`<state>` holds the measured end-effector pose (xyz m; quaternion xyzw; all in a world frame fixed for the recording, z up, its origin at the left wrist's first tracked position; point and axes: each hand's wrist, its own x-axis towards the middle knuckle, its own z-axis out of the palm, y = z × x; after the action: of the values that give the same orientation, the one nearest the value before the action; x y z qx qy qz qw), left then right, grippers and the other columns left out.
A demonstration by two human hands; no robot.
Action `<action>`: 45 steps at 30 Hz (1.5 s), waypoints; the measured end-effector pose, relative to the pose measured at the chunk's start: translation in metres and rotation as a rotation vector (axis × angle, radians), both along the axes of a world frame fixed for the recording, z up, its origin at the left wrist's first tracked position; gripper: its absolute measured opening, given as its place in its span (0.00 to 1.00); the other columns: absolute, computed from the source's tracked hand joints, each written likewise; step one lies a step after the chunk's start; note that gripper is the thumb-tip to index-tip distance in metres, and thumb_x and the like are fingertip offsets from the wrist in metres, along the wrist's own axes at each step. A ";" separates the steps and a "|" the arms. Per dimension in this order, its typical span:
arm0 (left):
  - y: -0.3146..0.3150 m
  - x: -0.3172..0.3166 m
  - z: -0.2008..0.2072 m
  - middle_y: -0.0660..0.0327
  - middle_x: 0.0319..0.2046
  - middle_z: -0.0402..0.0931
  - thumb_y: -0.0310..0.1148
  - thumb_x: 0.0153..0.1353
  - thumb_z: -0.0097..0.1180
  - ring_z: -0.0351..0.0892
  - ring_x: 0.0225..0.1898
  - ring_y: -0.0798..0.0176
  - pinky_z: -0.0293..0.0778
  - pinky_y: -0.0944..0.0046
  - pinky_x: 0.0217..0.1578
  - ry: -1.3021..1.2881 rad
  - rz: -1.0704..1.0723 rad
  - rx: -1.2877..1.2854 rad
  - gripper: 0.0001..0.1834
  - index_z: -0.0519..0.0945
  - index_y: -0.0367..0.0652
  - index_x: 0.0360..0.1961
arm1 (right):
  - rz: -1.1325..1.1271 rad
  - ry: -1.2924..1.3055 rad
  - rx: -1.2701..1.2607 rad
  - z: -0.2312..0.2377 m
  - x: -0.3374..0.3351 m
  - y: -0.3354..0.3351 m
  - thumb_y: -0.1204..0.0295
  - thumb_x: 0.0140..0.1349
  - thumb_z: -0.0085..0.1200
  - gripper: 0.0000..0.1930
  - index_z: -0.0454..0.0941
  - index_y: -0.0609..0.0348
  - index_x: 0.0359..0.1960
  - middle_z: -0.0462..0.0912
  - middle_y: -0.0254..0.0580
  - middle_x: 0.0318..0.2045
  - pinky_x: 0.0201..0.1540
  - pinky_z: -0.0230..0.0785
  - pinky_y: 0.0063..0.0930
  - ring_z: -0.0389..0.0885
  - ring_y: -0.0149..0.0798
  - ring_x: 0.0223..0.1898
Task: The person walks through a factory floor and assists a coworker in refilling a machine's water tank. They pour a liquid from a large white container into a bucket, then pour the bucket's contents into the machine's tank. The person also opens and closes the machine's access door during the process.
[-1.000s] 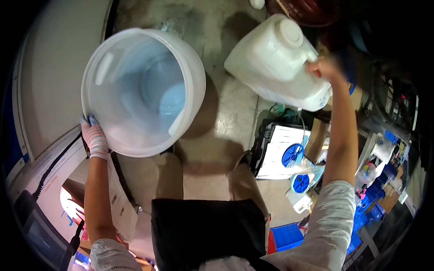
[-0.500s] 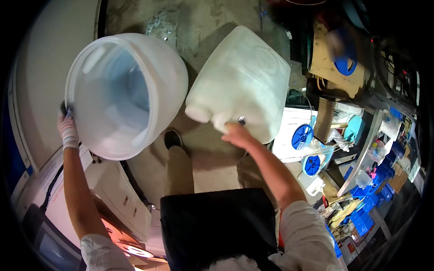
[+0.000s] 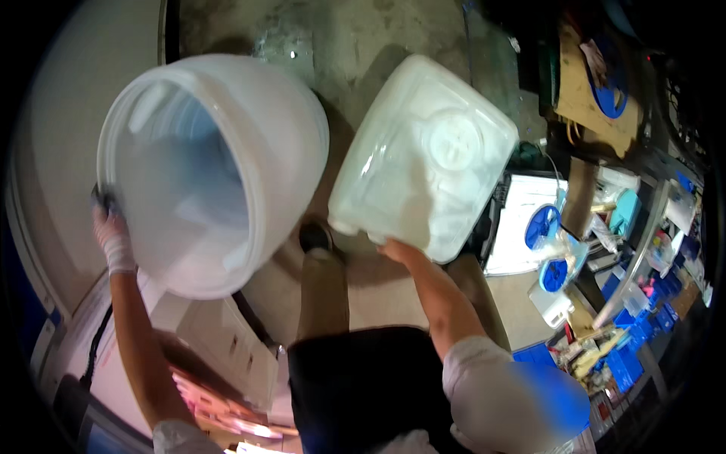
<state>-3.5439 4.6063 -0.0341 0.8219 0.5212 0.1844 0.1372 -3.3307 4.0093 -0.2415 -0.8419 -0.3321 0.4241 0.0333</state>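
Observation:
On the left, a large white plastic drum (image 3: 283, 129) lies tilted with its wide mouth facing me, its inside shaded bluish. My left hand (image 3: 113, 234), in a striped glove with dark fingertips, is closed round the left side of the drum's rim. To the drum's right hangs a translucent white jerrycan (image 3: 401, 151), a round moulded mark on its broad face. My right hand (image 3: 395, 251) looks bare and is closed on the jerrycan's handle at its near end; part of the fingers is hidden.
Both my legs stand on the concrete floor (image 3: 318, 53), a dark shoe beside the drum. A pale cabinet (image 3: 227, 348) is at lower left. On the right are blue reels (image 3: 543, 225), a cardboard piece (image 3: 586, 98) and a cluttered bench with blue bins (image 3: 624, 367).
The jerrycan has swung to the right and turned, so its broad face now shows more fully. The drum has shifted slightly nearer, with my left hand still on its rim.

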 end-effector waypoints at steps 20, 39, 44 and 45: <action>0.024 -0.043 -0.045 0.61 0.38 0.76 0.27 0.67 0.42 0.67 0.36 0.70 0.67 0.72 0.38 0.103 -0.005 -0.043 0.19 0.69 0.48 0.59 | -0.646 0.305 0.121 0.256 0.317 0.124 0.72 0.47 0.63 0.11 0.78 0.66 0.29 0.74 0.35 0.14 0.17 0.59 0.22 0.68 0.27 0.13; 0.003 -0.024 0.024 0.59 0.51 0.73 0.36 0.67 0.46 0.73 0.49 0.64 0.68 0.68 0.51 -0.143 0.144 -0.461 0.23 0.67 0.37 0.60 | -0.136 0.348 -0.142 -0.021 -0.095 0.022 0.64 0.54 0.57 0.30 0.66 0.58 0.59 0.70 0.57 0.56 0.61 0.56 0.41 0.66 0.54 0.58; 0.022 -0.019 0.003 0.58 0.46 0.75 0.34 0.67 0.46 0.73 0.45 0.67 0.68 0.70 0.49 -0.036 0.358 -0.307 0.19 0.71 0.37 0.56 | -0.023 0.400 -0.164 0.018 -0.074 0.018 0.61 0.55 0.57 0.30 0.67 0.58 0.59 0.70 0.57 0.56 0.61 0.58 0.39 0.67 0.54 0.58; 0.029 -0.019 -0.005 0.58 0.47 0.75 0.32 0.67 0.46 0.72 0.45 0.67 0.67 0.71 0.49 -0.016 0.255 -0.262 0.19 0.71 0.38 0.57 | -0.002 0.452 -0.184 0.033 -0.065 0.022 0.61 0.55 0.57 0.30 0.67 0.58 0.59 0.71 0.57 0.56 0.61 0.58 0.39 0.67 0.53 0.58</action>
<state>-3.5626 4.6351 -0.0393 0.7229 0.6395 0.1373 0.2228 -3.3953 4.0316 -0.2085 -0.7255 -0.2754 0.6300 0.0303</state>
